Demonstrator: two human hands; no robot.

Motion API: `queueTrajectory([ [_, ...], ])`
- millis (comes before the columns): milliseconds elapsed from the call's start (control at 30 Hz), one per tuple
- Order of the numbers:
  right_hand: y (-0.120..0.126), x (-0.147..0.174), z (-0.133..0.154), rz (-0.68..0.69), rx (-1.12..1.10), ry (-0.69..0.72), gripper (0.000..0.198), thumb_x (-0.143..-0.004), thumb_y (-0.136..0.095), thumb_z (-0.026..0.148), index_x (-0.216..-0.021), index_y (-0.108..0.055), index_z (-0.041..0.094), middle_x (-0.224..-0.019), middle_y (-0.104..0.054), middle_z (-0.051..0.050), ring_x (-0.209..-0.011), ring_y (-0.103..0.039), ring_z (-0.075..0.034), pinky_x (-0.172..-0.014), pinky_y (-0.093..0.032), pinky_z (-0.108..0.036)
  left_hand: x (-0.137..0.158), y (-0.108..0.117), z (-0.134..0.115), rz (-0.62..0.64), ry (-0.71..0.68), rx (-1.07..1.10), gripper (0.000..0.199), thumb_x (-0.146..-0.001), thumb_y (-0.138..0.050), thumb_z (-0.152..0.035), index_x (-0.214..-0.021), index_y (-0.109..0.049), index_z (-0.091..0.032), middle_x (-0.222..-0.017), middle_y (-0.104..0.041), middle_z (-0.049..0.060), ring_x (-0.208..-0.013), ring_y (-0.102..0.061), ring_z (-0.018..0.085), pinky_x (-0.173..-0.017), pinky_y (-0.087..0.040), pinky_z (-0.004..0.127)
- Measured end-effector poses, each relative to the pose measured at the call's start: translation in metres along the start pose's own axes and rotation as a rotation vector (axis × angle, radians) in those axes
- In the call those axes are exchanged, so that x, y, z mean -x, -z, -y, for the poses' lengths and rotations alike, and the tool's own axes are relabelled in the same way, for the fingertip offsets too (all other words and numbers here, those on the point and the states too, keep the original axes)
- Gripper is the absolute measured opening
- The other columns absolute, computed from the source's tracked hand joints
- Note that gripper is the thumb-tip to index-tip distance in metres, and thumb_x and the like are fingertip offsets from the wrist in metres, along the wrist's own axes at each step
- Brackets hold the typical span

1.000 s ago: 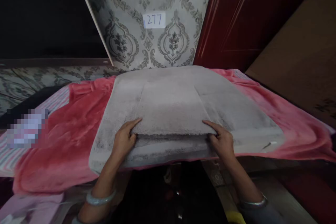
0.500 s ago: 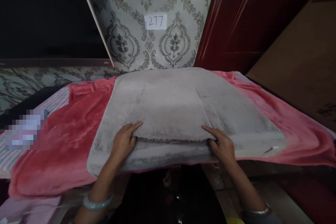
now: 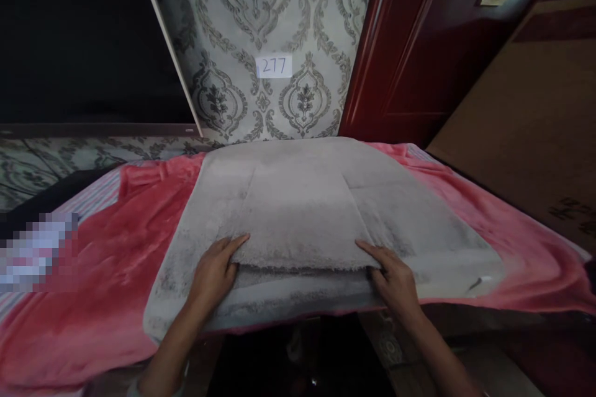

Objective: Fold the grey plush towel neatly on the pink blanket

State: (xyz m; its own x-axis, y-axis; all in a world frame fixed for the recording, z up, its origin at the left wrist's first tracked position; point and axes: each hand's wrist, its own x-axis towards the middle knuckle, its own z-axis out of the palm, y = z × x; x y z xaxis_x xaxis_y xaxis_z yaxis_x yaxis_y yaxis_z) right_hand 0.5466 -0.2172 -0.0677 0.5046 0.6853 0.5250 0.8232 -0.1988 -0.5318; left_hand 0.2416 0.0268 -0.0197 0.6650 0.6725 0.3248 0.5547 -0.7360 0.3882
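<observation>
A light grey plush cloth (image 3: 302, 217) lies flat in front of me, its fuzzy near edge running between my hands. Under it spreads a wider grey fleecy sheet (image 3: 414, 223), which hangs slightly over the near side. My left hand (image 3: 215, 274) pinches the cloth's near left corner, index finger stretched on top and thumb at the edge. At the near right corner my right hand (image 3: 393, 276) grips in the same way. The fingertips beneath the edge are hidden. A small white tag (image 3: 482, 284) shows on the sheet's right corner.
A pink blanket (image 3: 107, 267) lies beneath, over a striped cover (image 3: 100, 194). Behind are a dark screen (image 3: 88, 37), patterned wallpaper with a paper marked 277 (image 3: 274, 66), and a red door (image 3: 410, 62). A large cardboard box (image 3: 526, 111) stands at the right.
The camera view has tilted up, so everything sits lower in the picture. Both hands keep their hold at the cloth's near corners; the cloth looks unchanged.
</observation>
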Motion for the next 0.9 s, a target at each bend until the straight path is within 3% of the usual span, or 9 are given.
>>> queueTrajectory([
  [167,-0.004,0.002,-0.002,-0.005,0.019,-0.027,0.059,-0.076,-0.043,0.014,-0.127,-0.068,0.029,-0.103,-0.071,-0.003,-0.091,-0.068,-0.020,-0.077,-0.055,-0.033,0.002,-0.004,0.003,-0.053,0.008,-0.039,0.070,-0.071,-0.045,-0.002,-0.133,-0.063,-0.027,-0.108,-0.067,0.005,-0.105,-0.063,0.023,-0.097,-0.053,0.042],
  [467,-0.010,0.001,-0.009,0.004,-0.006,-0.029,0.061,-0.075,-0.042,0.016,-0.128,-0.068,0.030,-0.117,-0.071,-0.003,-0.105,-0.068,-0.021,-0.086,-0.057,-0.035,0.005,-0.008,0.007,-0.148,-0.015,0.028,0.070,-0.070,-0.045,-0.001,-0.132,-0.063,-0.029,-0.104,-0.069,0.003,-0.100,-0.065,0.021,-0.093,-0.055,0.040],
  [767,-0.009,-0.002,-0.009,-0.042,-0.026,0.008,0.061,-0.073,-0.043,0.016,-0.126,-0.070,0.031,-0.118,-0.072,-0.001,-0.107,-0.069,-0.024,-0.089,-0.059,-0.041,0.005,-0.009,0.011,-0.157,-0.013,0.060,0.068,-0.070,-0.045,-0.004,-0.131,-0.064,-0.027,-0.117,-0.070,0.004,-0.110,-0.065,0.023,-0.099,-0.054,0.044],
  [900,-0.012,0.000,-0.009,-0.027,0.006,-0.041,0.058,-0.073,-0.044,0.018,-0.123,-0.071,0.030,-0.119,-0.072,-0.002,-0.111,-0.068,-0.025,-0.091,-0.058,-0.043,0.003,-0.012,0.013,-0.127,0.022,0.056,0.066,-0.068,-0.046,-0.006,-0.126,-0.068,-0.027,-0.116,-0.072,0.003,-0.111,-0.066,0.024,-0.101,-0.053,0.045],
])
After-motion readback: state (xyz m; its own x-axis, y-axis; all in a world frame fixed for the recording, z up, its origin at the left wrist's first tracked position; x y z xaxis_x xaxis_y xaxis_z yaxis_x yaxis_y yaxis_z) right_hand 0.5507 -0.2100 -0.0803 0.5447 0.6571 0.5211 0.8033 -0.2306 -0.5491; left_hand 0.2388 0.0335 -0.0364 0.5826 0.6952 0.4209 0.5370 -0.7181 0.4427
